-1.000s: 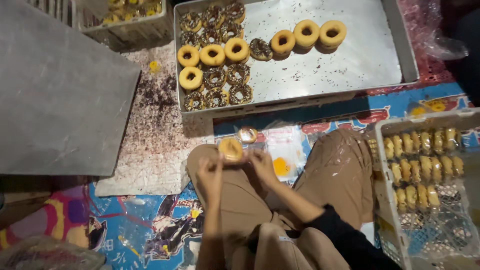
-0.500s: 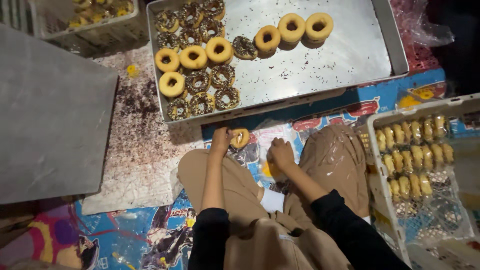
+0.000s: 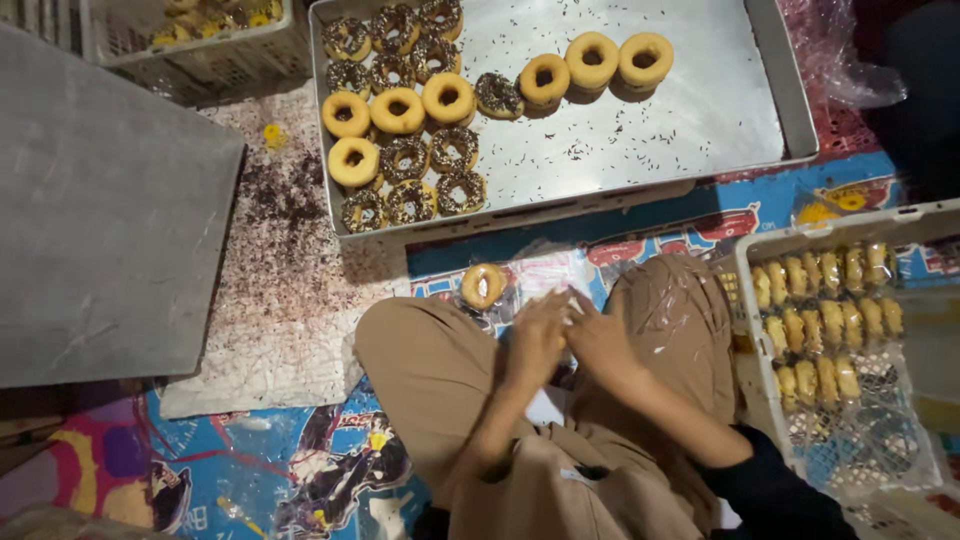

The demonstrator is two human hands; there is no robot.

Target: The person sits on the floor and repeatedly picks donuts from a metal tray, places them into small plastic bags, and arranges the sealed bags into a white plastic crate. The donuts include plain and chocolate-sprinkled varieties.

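Observation:
I sit on the floor with my knees apart. My left hand [image 3: 535,338] and my right hand [image 3: 602,342] meet between them, fingertips pinched on a thin clear plastic bag [image 3: 570,308] from a small pile. A plain yellow donut in clear wrap [image 3: 483,285] lies on the floor just left of my left hand. Beyond it stands a large metal tray [image 3: 780,95] holding yellow glazed donuts [image 3: 645,58] and chocolate-sprinkled donuts [image 3: 410,200].
A white plastic crate [image 3: 745,300] with several rows of wrapped donuts stands at my right knee. Another crate [image 3: 190,45] is at the far left. A grey board [image 3: 100,200] lies to the left, beside a white cloth [image 3: 290,300] strewn with sprinkles.
A second ago both hands held the donut at my lap. My left hand then set it down on the floor ahead, and both hands came back together on the plastic bags.

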